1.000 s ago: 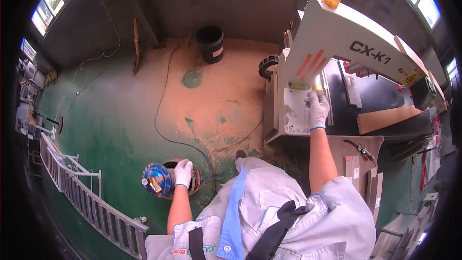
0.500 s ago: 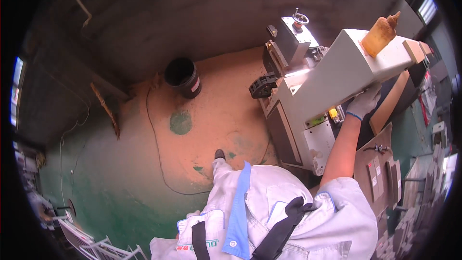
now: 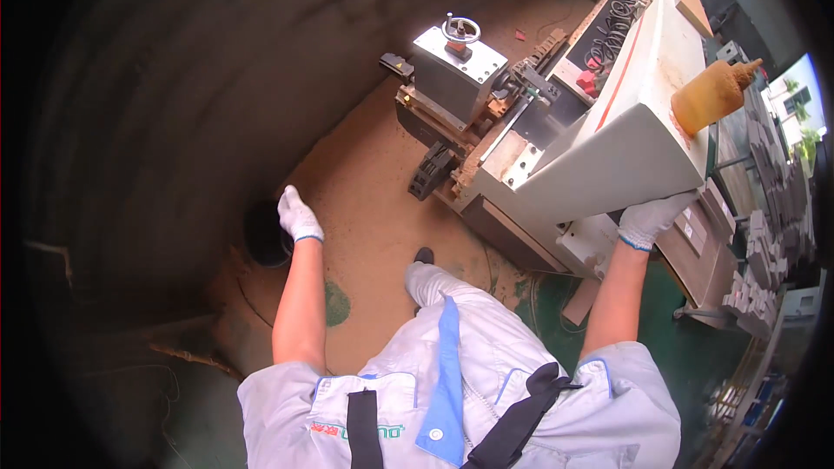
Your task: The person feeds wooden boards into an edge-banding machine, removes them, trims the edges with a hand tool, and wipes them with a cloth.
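My left hand point(image 3: 300, 217), in a white knit glove with a blue cuff, is held out over the floor beside a black bucket point(image 3: 263, 234). Its fingers are stretched out and I see nothing in it. At the near lower edge of a pale machine housing point(image 3: 621, 161), my gloved right hand point(image 3: 653, 222) grips the rim, its fingertips partly hidden. A dusty amber bottle point(image 3: 711, 97) with a pointed tip is on top of that housing. Farther off, a steel handwheel point(image 3: 460, 31) tops the machine's metal block.
Sawdust-like tan powder point(image 3: 373, 174) covers much of the floor. A dark wall point(image 3: 200, 78) rises at the left and back. Stacked boards point(image 3: 695, 230) lie right of the machine. Coiled hoses point(image 3: 621, 22) run along its far side. A stick point(image 3: 195, 356) lies at lower left.
My left arm has come into view and reaches forward near the bucket. The view has turned, showing more of the machine's far side. My right hand is still at the housing's lower edge.
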### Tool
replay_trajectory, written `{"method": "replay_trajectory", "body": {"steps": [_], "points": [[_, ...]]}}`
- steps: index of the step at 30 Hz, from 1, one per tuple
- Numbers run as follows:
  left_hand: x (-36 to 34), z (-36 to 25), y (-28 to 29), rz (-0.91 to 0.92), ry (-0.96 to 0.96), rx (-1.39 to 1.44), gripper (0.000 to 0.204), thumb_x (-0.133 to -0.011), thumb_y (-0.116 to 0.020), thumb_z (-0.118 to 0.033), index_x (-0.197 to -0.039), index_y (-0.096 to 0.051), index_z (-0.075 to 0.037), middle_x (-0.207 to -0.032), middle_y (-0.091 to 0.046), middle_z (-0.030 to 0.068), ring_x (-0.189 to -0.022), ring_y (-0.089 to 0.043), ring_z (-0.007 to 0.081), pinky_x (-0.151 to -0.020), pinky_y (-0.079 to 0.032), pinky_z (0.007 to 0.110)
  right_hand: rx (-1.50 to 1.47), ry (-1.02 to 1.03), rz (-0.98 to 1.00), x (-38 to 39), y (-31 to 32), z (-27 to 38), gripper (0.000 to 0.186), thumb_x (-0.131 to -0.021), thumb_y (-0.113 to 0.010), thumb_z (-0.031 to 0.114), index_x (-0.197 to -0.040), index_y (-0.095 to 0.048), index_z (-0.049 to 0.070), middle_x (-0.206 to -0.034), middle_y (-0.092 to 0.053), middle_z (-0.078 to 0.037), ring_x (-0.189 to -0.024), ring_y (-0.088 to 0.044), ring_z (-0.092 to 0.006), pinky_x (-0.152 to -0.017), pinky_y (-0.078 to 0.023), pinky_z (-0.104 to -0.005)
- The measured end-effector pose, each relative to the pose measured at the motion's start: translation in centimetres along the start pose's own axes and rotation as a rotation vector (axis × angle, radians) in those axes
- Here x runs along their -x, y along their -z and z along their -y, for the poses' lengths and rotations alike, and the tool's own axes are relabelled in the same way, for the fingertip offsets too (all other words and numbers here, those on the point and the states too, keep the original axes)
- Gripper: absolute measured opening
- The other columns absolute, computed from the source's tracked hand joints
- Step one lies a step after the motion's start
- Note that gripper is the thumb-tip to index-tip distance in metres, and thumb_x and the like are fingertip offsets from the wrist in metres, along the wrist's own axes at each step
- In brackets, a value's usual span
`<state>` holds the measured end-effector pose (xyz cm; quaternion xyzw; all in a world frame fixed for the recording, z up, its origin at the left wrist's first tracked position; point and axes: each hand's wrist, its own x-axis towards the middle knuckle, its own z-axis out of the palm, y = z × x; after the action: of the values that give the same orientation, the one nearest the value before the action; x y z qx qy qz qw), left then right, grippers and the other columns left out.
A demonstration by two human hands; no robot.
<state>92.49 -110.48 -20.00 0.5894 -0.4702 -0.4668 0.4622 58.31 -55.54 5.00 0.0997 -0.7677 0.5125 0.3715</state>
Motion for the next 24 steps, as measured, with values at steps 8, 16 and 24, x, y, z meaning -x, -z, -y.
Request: {"method": "replay_trajectory", "body": {"steps": [8,16,24], "points": [[9.8,-5.6,-29.2,0.134,0.340,0.054,0.081,-0.109,-0.057,-0.064,-0.154,-0.060,0.003,-0.161,-0.061,0.0215,-0.147,-0.058,0.0394,-0.125,-0.045,0.050,0.458,-0.160,-0.208,4.5,1.7,-2.6,0.067,-0.123,-0.033,0.050,-0.164,-0.042,-0.002,-0.166,-0.046,-0.018,-0.143,-0.049,-0.0269,-0.128,-0.039,-0.0468],[9.2,-9.9,-51.7,0.446,0.210,-0.188,0.051,-0.109,-0.062,-0.041,-0.116,-0.078,0.007,-0.118,-0.080,0.0210,-0.098,-0.081,0.0316,-0.088,-0.068,0.045,-0.225,-0.334,-0.744,-0.1,-11.3,8.5,0.081,-0.109,-0.039,0.073,-0.171,-0.040,0.020,-0.176,-0.041,-0.009,-0.159,-0.044,-0.0365,-0.134,-0.038,-0.0562],[8.1,-10.4,-49.8,0.455,0.510,-0.225,0.079,-0.116,-0.030,-0.061,-0.154,-0.054,0.004,-0.149,-0.064,0.0345,-0.131,-0.068,0.0490,-0.112,-0.058,0.055,-0.046,-0.347,-0.729,0.0,-9.2,7.0,0.083,-0.111,-0.038,0.070,-0.167,-0.043,0.009,-0.171,-0.046,-0.012,-0.155,-0.045,-0.0341,-0.132,-0.036,-0.0508]]}}
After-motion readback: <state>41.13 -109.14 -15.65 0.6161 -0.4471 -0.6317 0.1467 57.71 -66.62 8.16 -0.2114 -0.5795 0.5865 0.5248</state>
